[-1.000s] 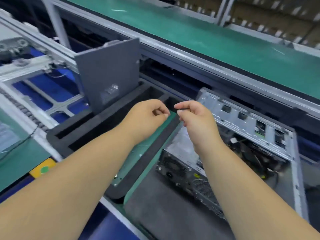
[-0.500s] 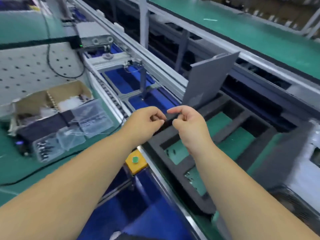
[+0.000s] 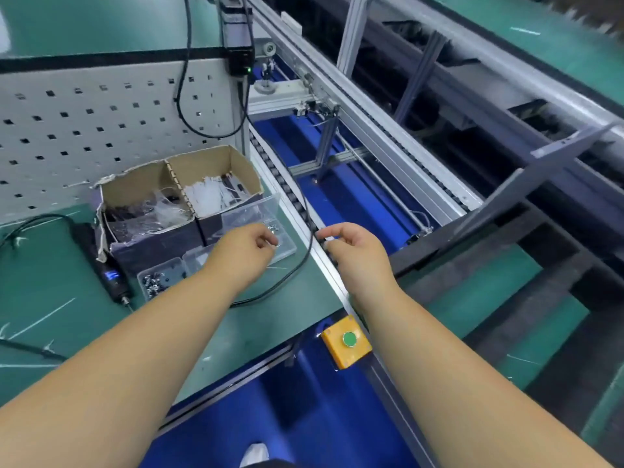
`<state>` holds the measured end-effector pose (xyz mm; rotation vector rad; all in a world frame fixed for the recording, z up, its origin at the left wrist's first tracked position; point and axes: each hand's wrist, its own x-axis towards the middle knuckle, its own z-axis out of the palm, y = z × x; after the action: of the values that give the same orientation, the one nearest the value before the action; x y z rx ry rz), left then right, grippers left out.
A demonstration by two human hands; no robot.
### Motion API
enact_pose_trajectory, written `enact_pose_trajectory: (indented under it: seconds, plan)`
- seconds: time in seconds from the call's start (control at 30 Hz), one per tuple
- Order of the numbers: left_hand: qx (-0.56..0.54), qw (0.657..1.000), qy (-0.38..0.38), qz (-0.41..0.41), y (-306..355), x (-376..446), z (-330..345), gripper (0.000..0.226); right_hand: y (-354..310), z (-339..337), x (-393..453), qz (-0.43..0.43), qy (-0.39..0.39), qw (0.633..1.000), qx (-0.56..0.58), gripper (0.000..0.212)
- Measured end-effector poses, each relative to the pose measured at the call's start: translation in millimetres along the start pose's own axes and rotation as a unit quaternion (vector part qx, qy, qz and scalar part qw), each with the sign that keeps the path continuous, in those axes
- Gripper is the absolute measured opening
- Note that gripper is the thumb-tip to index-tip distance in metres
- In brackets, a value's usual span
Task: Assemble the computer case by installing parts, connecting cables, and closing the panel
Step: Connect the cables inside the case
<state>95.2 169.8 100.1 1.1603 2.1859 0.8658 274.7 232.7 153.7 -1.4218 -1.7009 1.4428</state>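
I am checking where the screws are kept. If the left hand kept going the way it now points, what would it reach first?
Most likely the clear plastic tray holding a few small screws: the left hand points toward it with fingers curled right over it. Whether they already touch it is unclear from this view.

Factory assembly line workstation.

A roller conveyor with aluminium rails runs beside a green bench mat; a pegboard backs the bench, a cardboard box holds cable ties, a clear tray holds screws, an electric screwdriver lies nearby, and a yellow button box sits on the frame.
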Motion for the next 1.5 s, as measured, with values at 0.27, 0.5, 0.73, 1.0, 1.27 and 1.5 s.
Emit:
enact_pose_trajectory:
  seconds: [0.27, 0.5, 0.73, 1.0, 1.27, 1.5]
  plan:
    - [0.178, 0.983, -0.050, -0.005, -76, 29, 2, 0.022, 4, 43, 16, 0.037, -0.004, 0.999, -0.019, 0.033]
    - [0.299, 0.953, -0.032, -0.028, -105, 45, 19, 0.029, 23, 48, 18, 0.063, -0.003, 0.997, -0.038, 0.029]
    - [0.179, 0.983, 0.033, -0.027, -111, 43, 9, 0.011, 31, 50, 20, 0.066, -0.004, 0.997, -0.039, 0.028]
    - [0.106, 0.966, 0.201, 0.122, -53, 77, -53, 0.014, -3, 64, 43, 0.008, 0.002, 1.000, -0.018, 0.031]
    - [0.143, 0.986, -0.034, -0.072, -50, 169, -48, 0.032, -17, 86, 78, -0.027, -0.042, 0.999, -0.007, 0.030]
    - [0.274, 0.945, -0.181, -0.020, -68, 202, -39, 0.034, -1, 78, 85, -0.020, -0.046, 0.999, -0.021, 0.026]
